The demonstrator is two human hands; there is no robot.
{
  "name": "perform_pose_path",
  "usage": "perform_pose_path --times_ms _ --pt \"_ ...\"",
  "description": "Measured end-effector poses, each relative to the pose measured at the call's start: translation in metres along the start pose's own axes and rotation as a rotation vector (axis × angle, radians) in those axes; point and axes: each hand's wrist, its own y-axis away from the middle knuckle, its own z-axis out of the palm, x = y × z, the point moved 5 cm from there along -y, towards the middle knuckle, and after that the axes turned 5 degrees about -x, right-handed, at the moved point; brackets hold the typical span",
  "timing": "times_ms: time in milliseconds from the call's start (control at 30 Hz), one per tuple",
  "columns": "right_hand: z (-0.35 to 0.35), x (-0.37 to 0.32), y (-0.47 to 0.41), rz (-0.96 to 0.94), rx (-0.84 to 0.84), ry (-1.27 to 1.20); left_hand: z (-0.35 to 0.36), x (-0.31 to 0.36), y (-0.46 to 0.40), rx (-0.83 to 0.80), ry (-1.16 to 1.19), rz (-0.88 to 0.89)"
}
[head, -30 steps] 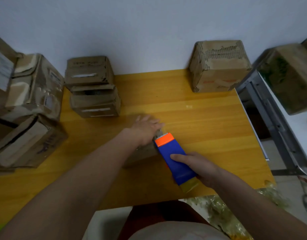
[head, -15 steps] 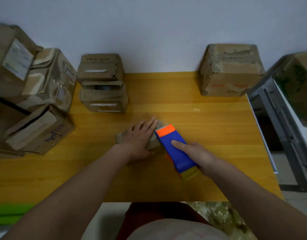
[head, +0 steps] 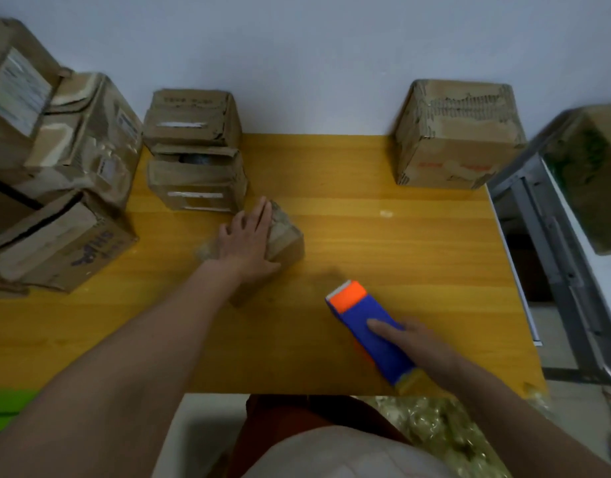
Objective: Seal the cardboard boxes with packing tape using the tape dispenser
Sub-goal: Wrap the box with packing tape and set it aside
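Yellow-orange wood grain covers the table [head: 383,236], which serves as the landmark here. Near the middle of the table, slightly toward its left, sits a small cardboard box [head: 285,236], and the left hand [head: 247,241] lies flat over it with fingers straight and close together, pressing on its top and left side. Toward the table's front edge, to the right of the small box and apart from it, the right hand [head: 419,343] grips the tape dispenser [head: 369,329], a blue body with an orange head; the forefinger lies stretched along the blue top while the other fingers wrap the far side, mostly hidden. The orange head points toward the table's centre, and whether the dispenser touches the wood cannot be told. At the table's back left corner two cardboard boxes are stacked [head: 194,150], the lower one with its flap partly open. Off the table's left edge leans a pile of larger worn cartons [head: 56,160]. At the table's back right corner stands a single taped box [head: 459,132] against the pale wall. Beyond the table's right edge runs a grey metal frame [head: 545,229] with another carton [head: 593,174] on it.
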Motion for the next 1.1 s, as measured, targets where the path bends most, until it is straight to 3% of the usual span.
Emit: perform_pose_path --times_ms 133,200,300,333,367,433,500,667,867,1100 --pt "-0.009 -0.049 0.0 -0.193 -0.018 -0.062 -0.003 0.005 0.003 -0.005 0.005 0.013" --pt "-0.008 -0.062 0.004 -0.264 -0.039 -0.093 -0.009 0.014 0.014 0.112 0.061 -0.014" --pt "-0.005 -0.069 0.008 -0.328 -0.072 -0.125 -0.021 0.039 0.049 0.546 0.527 -0.032" --pt "-0.004 -0.07 0.008 -0.336 -0.076 -0.124 -0.018 0.042 0.057 0.618 0.777 -0.121" --pt "-0.003 -0.072 0.009 -0.343 -0.076 -0.117 -0.014 0.044 0.059 0.537 1.095 -0.243" --pt "-0.002 -0.074 0.009 -0.361 -0.066 -0.098 0.002 0.061 0.055 0.075 1.819 -0.495" --pt "-0.001 -0.076 0.01 -0.366 -0.062 -0.079 0.0 0.07 0.051 -0.248 2.148 -0.524" --pt "0.001 -0.076 0.013 -0.362 -0.057 -0.069 -0.028 0.067 0.046 -0.224 2.04 -0.349" --pt "0.001 -0.083 0.012 -0.355 -0.041 -0.106 -0.047 0.053 0.044 -0.39 1.883 -0.164" --pt "0.009 -0.092 0.013 -0.325 -0.042 -0.109 -0.062 0.042 0.036 -0.298 1.917 -0.19"
